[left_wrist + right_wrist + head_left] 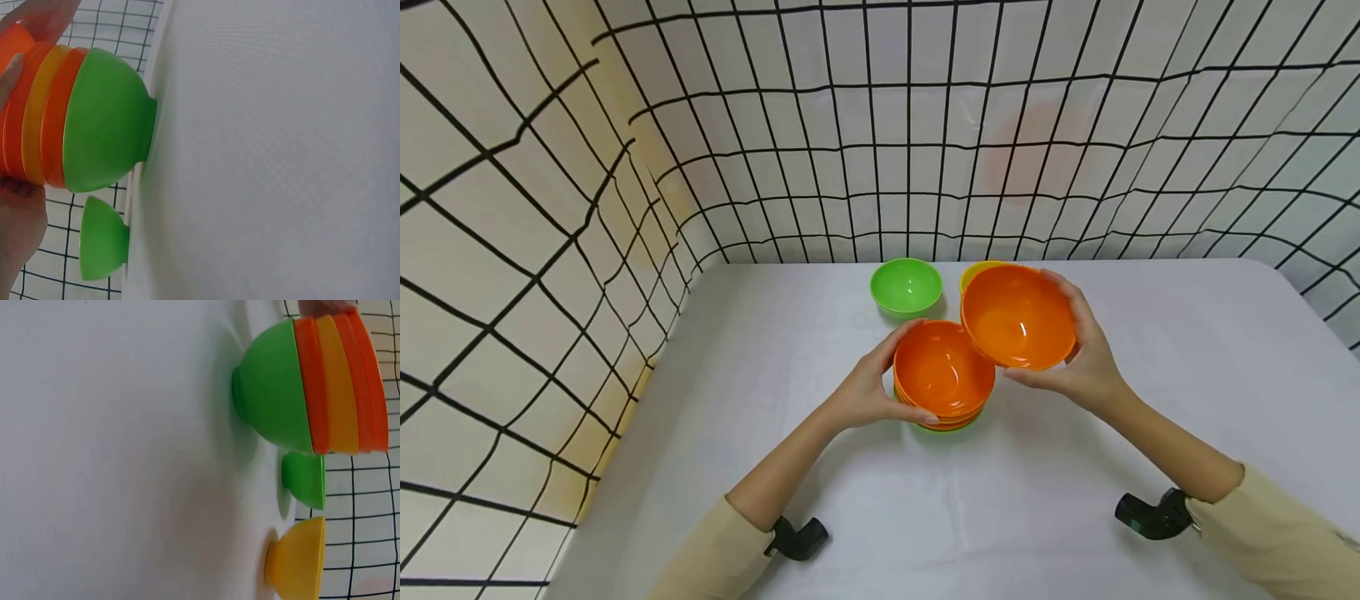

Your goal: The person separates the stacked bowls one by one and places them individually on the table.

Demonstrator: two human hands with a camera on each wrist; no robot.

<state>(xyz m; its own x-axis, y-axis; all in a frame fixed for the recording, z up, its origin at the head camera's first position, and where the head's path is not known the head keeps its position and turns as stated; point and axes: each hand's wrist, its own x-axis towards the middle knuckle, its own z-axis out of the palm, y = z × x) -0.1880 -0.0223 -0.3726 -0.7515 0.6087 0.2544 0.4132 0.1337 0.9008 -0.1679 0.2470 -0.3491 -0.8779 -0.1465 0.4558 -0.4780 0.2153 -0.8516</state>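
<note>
My left hand (868,392) grips a stack of nested bowls (943,371), its thumb along the near side and its fingers around the far left side. An orange bowl forms the top of the stack. Lower layers show in the right wrist view: orange and yellow bowls above a large green bowl (272,387) at the bottom, standing on the table. To the right of the stack, my right hand (1090,367) holds another orange bowl (1018,317) by its right side, raised and tilted, its inside facing the head camera.
Behind the stack stands a small green bowl (906,285). Beside it is a yellow bowl (297,559), mostly hidden by the raised orange bowl in the head view. White cloth covers the table (850,517). A black wire grid (910,150) borders its back and left side.
</note>
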